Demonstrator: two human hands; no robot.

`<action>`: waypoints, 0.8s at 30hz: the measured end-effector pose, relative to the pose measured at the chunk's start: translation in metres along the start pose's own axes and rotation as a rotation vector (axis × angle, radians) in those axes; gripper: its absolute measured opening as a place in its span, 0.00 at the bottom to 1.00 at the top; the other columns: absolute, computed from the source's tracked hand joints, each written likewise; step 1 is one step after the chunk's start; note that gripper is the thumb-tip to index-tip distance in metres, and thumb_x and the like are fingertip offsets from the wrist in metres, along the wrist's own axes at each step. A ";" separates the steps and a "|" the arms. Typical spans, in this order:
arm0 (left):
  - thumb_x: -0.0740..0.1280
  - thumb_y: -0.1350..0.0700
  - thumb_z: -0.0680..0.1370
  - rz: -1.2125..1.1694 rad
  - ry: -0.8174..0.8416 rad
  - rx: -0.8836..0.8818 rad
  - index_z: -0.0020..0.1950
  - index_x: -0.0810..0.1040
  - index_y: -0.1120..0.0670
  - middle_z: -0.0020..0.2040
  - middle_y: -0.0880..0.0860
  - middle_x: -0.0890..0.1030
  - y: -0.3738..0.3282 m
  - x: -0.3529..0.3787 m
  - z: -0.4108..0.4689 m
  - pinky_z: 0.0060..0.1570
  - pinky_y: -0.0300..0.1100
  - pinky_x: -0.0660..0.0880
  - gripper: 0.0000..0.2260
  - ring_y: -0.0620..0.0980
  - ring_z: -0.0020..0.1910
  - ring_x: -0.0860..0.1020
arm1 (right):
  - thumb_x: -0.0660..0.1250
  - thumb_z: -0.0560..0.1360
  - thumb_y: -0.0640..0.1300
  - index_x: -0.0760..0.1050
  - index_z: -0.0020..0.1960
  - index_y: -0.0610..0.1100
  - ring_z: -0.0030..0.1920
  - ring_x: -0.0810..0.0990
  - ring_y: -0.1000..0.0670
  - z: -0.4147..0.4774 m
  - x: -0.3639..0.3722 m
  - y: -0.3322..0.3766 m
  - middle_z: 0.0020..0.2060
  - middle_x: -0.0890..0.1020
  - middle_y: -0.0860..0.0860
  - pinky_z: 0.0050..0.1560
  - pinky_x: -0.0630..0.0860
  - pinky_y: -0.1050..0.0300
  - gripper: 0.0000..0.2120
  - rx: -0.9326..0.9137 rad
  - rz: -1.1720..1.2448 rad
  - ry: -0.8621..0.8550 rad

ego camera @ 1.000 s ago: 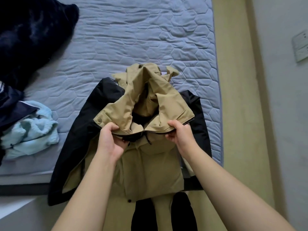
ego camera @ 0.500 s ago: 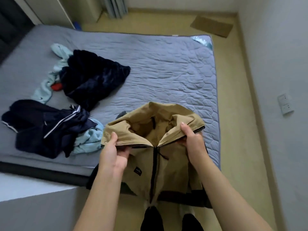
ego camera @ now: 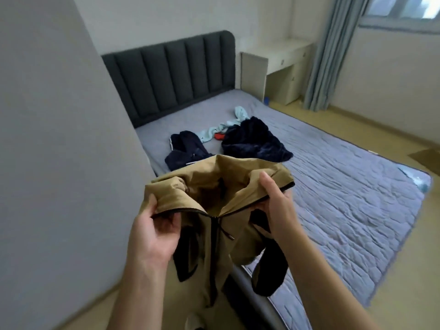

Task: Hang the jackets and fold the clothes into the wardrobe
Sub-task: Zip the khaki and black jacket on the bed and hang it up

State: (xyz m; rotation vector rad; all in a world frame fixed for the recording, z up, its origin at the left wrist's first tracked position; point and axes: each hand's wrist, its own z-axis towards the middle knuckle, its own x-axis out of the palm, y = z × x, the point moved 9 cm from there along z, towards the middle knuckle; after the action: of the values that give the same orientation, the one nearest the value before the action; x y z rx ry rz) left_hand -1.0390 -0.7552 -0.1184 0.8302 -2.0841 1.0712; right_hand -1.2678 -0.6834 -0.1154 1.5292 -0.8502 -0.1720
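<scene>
Bedroom: tan jacket [ego camera: 214,191] collar pinched, left hand [ego camera: 152,234], right hand [ego camera: 276,210].

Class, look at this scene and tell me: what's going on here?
A person holds a tan jacket up by its open collar, the left hand gripping one side and the right hand the other. A navy jacket, a dark fleece and a pale blue garment lie unfolded on the bed.
</scene>
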 end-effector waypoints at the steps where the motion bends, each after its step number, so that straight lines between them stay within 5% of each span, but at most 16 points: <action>1: 0.59 0.53 0.80 -0.027 0.005 0.041 0.52 0.78 0.59 0.42 0.57 0.85 -0.014 -0.008 -0.017 0.33 0.39 0.80 0.12 0.49 0.38 0.84 | 0.70 0.68 0.53 0.76 0.55 0.44 0.41 0.85 0.43 -0.011 0.019 0.003 0.40 0.85 0.44 0.36 0.80 0.52 0.20 -0.006 0.001 0.064; 6: 0.65 0.54 0.72 -0.154 -0.008 0.329 0.56 0.79 0.60 0.47 0.59 0.84 -0.100 -0.069 -0.110 0.35 0.40 0.80 0.15 0.51 0.43 0.84 | 0.67 0.71 0.48 0.77 0.49 0.46 0.36 0.85 0.44 -0.080 0.132 0.006 0.35 0.84 0.44 0.32 0.79 0.55 0.09 -0.026 -0.029 0.412; 11: 0.64 0.55 0.76 -0.234 -0.100 0.582 0.39 0.86 0.59 0.45 0.58 0.85 -0.181 -0.159 -0.223 0.34 0.40 0.80 0.14 0.51 0.42 0.84 | 0.66 0.73 0.46 0.80 0.40 0.49 0.36 0.84 0.41 -0.185 0.243 -0.030 0.35 0.84 0.42 0.32 0.79 0.54 0.06 0.055 -0.049 0.692; 15: 0.68 0.55 0.72 -0.297 -0.245 0.768 0.52 0.82 0.59 0.48 0.59 0.84 -0.235 -0.260 -0.336 0.35 0.40 0.80 0.12 0.52 0.45 0.84 | 0.65 0.75 0.46 0.80 0.44 0.43 0.37 0.84 0.40 -0.300 0.324 -0.086 0.36 0.84 0.39 0.32 0.79 0.53 0.08 0.169 -0.106 0.916; 21: 0.64 0.56 0.79 -0.477 -0.460 0.990 0.53 0.77 0.60 0.44 0.59 0.85 -0.282 -0.411 -0.516 0.29 0.44 0.79 0.09 0.54 0.40 0.84 | 0.67 0.74 0.47 0.80 0.44 0.44 0.42 0.84 0.38 -0.504 0.422 -0.183 0.41 0.84 0.38 0.37 0.80 0.50 0.07 0.312 -0.215 1.224; 24: 0.61 0.60 0.80 -0.544 -0.548 1.099 0.56 0.76 0.60 0.45 0.59 0.85 -0.290 -0.467 -0.589 0.32 0.42 0.80 0.09 0.53 0.42 0.84 | 0.64 0.77 0.45 0.78 0.47 0.37 0.37 0.82 0.36 -0.596 0.453 -0.219 0.37 0.83 0.37 0.33 0.79 0.52 0.11 0.323 -0.294 1.394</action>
State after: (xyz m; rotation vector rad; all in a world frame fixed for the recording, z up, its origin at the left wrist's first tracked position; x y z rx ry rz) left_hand -0.3914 -0.2772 -0.0784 2.2576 -1.3120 1.7742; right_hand -0.5142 -0.4967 -0.0413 1.6004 0.4803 0.7860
